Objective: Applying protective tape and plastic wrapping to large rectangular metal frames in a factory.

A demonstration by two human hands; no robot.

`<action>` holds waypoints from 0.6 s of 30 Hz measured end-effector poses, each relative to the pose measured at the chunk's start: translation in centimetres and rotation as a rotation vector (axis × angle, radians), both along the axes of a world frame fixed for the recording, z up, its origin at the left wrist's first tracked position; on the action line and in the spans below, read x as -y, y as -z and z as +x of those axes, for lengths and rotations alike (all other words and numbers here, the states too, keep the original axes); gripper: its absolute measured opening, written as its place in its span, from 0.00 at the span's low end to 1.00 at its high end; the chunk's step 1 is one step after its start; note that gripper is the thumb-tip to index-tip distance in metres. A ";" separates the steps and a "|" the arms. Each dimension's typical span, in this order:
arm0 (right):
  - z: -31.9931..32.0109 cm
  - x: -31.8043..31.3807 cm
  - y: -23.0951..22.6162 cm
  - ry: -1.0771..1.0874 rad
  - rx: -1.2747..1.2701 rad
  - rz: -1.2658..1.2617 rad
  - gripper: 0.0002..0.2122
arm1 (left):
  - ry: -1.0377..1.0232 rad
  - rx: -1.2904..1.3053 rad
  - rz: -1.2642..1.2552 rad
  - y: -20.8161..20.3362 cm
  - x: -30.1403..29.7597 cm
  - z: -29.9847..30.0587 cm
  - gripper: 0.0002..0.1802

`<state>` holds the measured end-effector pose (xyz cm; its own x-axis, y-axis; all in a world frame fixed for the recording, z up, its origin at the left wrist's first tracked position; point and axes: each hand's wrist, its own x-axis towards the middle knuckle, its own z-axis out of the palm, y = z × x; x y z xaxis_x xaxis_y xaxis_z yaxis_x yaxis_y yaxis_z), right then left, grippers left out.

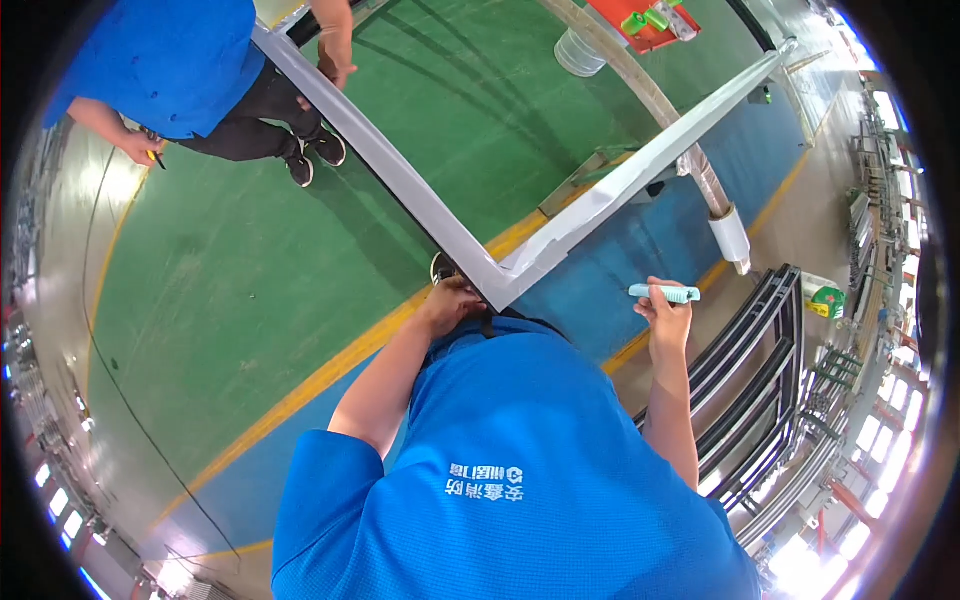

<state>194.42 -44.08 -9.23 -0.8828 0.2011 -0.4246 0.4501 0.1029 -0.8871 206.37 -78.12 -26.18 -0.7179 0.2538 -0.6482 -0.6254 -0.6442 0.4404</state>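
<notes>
A light teal utility knife (664, 293) is gripped in my right hand (668, 318), raised off to the right of the frame corner. A large frame (497, 280) with grey-white film on its faces comes to its nearest corner just in front of my waist. My left hand (452, 305) is at the left side of that corner, its fingers curled against the frame's dark edge. The fingertips are partly hidden there. On the right bar, the film (540, 245) looks wrinkled and loose near the corner.
A co-worker in blue (190, 65) stands at the far left beside the frame, holding a small yellow-and-black tool (155, 158). A film roll on a long tube (730, 235) crosses beyond the right bar. Dark frames (760, 360) lie to my right. A white bucket (580, 52) stands at the back.
</notes>
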 end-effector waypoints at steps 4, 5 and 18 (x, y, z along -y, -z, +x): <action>-0.1 -0.8 1.4 0.006 0.033 -0.057 0.10 | -0.023 0.024 -0.087 -0.3 -0.7 0.1 0.10; -0.2 -1.1 1.9 -0.006 0.048 -0.087 0.10 | -0.077 0.018 0.047 -0.6 -0.8 -0.4 0.11; 1.0 -2.7 7.0 -0.018 0.130 -0.275 0.09 | -0.055 0.082 0.098 -5.1 -2.0 -1.5 0.31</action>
<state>195.44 -41.34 -16.27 -0.8198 0.0477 -0.5706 0.5619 -0.1247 -0.8178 204.90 -76.13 -21.13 -0.6779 0.2801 -0.6797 -0.6191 -0.7161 0.3224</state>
